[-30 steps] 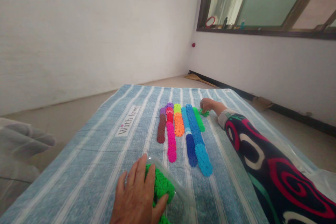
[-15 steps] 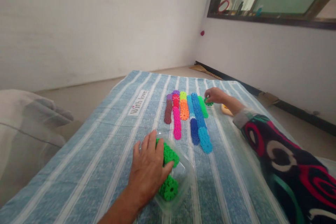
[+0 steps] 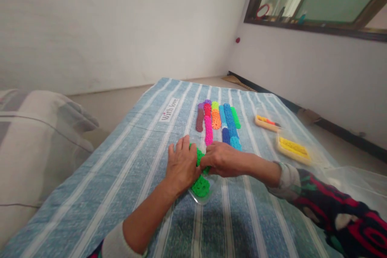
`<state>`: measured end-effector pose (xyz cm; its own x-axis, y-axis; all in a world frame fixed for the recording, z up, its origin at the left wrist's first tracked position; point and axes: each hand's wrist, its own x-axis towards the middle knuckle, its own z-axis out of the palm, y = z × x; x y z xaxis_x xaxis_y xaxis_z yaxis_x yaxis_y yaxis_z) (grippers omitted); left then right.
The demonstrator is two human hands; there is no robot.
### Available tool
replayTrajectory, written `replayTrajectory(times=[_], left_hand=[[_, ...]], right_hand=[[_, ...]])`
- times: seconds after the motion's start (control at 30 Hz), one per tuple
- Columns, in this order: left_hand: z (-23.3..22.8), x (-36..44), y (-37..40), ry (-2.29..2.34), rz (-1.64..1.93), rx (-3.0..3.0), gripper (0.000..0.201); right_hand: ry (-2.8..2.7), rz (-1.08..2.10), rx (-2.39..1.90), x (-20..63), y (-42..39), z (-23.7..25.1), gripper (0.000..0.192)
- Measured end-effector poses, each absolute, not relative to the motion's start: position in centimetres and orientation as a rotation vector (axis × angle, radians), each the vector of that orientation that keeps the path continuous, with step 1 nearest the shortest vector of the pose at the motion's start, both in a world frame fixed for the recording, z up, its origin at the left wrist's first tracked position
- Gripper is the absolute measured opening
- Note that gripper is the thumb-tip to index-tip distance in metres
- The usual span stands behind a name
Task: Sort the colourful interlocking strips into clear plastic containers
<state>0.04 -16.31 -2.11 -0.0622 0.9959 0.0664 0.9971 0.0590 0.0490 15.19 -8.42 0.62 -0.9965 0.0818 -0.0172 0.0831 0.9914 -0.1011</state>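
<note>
Between my two hands, low on the blue striped towel [image 3: 127, 157], sits the clear plastic tub [image 3: 203, 193] holding the bright green toothed plastic discs [image 3: 200, 186]; my left hand [image 3: 182, 164] lies spread over its near-left side, palm down, fingers fanned across the pile; my right hand [image 3: 224, 159] has its fingers curled in at the tub's far edge, touching the green discs, though I cannot tell whether they pinch one or only rest there; the two hands nearly meet above the tub. Done well, I judge, this wants the left hand pressing the light tub flat so it does not skid on the cloth, and the right hand lifting one disc clear by its rim rather than dragging a clump. Just beyond lie the sorted rows of coloured discs [image 3: 218, 120], brown, pink, orange, blue and green, side by side; well to the right sit a small yellow tray of orange pieces [image 3: 266, 122] and a yellow tray of yellow pieces [image 3: 292, 148]; a grey cushion [image 3: 36, 137] lies at left.
</note>
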Motion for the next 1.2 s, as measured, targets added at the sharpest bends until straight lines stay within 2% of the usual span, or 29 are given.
replayTrajectory(times=[0.1, 0.23, 0.43, 0.6, 0.87, 1.2], left_hand=[[-2.3, 0.0, -16.4, -2.261, -0.167, -2.142, 0.047], [-2.4, 0.0, -16.4, -2.214, -0.219, -2.152, 0.046], [-2.2, -0.1, -16.4, -2.227, -0.208, -2.18, 0.051], [-2.3, -0.7, -16.6, -2.222, -0.212, -2.256, 0.051], [-1.3, -1.7, -16.7, -2.199, -0.222, -2.333, 0.035], [-2.0, -2.7, -16.7, -2.182, -0.21, -2.315, 0.033]], right_hand=[[3.132, -0.045, 0.035, 15.1, -8.5, -0.4, 0.009], [3.195, -0.061, 0.028, 15.5, -8.4, -1.3, 0.01], [3.284, -0.324, 0.067, 16.7, -8.1, -1.7, 0.011], [3.38, -0.413, 0.139, 17.6, -8.4, -1.4, 0.006], [3.607, -0.608, 0.44, 19.4, -8.9, -2.9, 0.006], [3.655, -0.709, 0.767, 20.6, -10.3, -4.8, 0.011]])
